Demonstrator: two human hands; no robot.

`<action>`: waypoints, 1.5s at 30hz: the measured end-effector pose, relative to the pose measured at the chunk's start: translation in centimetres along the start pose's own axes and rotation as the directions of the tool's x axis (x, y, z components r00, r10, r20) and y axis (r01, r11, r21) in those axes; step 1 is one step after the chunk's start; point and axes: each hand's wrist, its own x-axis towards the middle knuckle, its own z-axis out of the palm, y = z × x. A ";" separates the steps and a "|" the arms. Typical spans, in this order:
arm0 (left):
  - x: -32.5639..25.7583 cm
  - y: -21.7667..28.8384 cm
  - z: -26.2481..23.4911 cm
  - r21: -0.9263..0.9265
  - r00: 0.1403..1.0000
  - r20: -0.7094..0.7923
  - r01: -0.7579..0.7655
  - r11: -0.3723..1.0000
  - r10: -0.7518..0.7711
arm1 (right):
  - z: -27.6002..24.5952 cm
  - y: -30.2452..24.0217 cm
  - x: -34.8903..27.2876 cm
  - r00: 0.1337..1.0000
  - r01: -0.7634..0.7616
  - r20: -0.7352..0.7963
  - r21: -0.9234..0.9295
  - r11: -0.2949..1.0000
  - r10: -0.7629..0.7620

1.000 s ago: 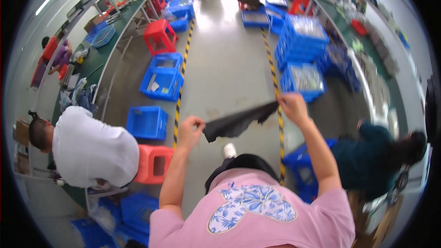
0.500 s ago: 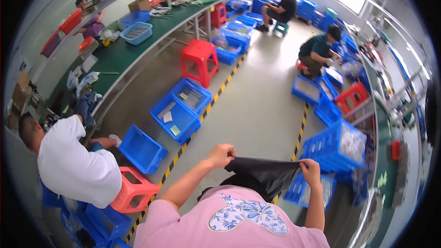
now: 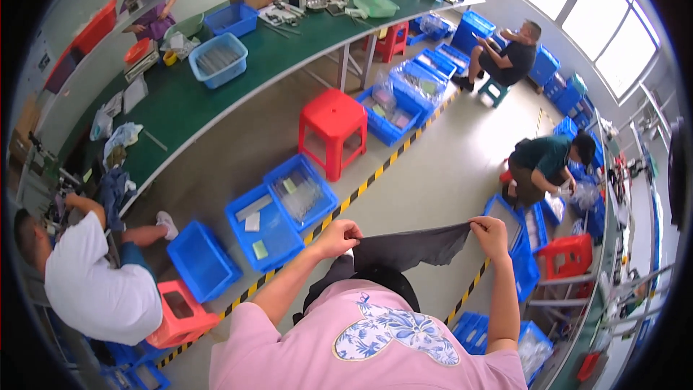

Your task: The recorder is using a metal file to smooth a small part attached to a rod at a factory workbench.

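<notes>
A piece of thin black cloth point(image 3: 411, 248) is stretched between my two hands in front of my body. My left hand point(image 3: 337, 238) pinches one upper corner, fingers closed, with a darker fold hanging below it. At the opposite corner my right hand point(image 3: 491, 236) grips the edge between thumb and fingers. The top edge runs nearly straight, and the lower edge hangs loose and uneven. Whether the cloth is a garment or a plain sheet cannot be made out.
Blue crates point(image 3: 263, 225) line the left side of the aisle, beside a red stool point(image 3: 333, 130) and a long green workbench point(image 3: 180, 112). A person in white point(image 3: 101, 267) sits at left; another point(image 3: 541, 166) crouches at right. Yellow-black tape point(image 3: 368, 182) marks the floor.
The view has swung to the right. The cloth is raised and hangs flatter between my hands, which still hold its corners.
</notes>
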 end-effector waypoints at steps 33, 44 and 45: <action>43.0 -8.1 -32.2 0.448 0.583 -0.810 0.543 0.710 0.065 | 37.1 -10.5 77.8 0.607 0.590 0.200 0.536 0.605 -0.769; 48.6 -8.4 -33.3 0.775 0.822 -0.569 0.549 0.313 -0.032 | 40.9 -11.3 74.4 0.431 0.789 0.189 0.396 0.470 -0.883; 48.4 -9.2 -33.0 0.775 0.832 -0.536 0.552 0.309 -0.143 | 41.2 -11.2 74.6 0.518 0.784 0.268 0.233 0.576 -0.813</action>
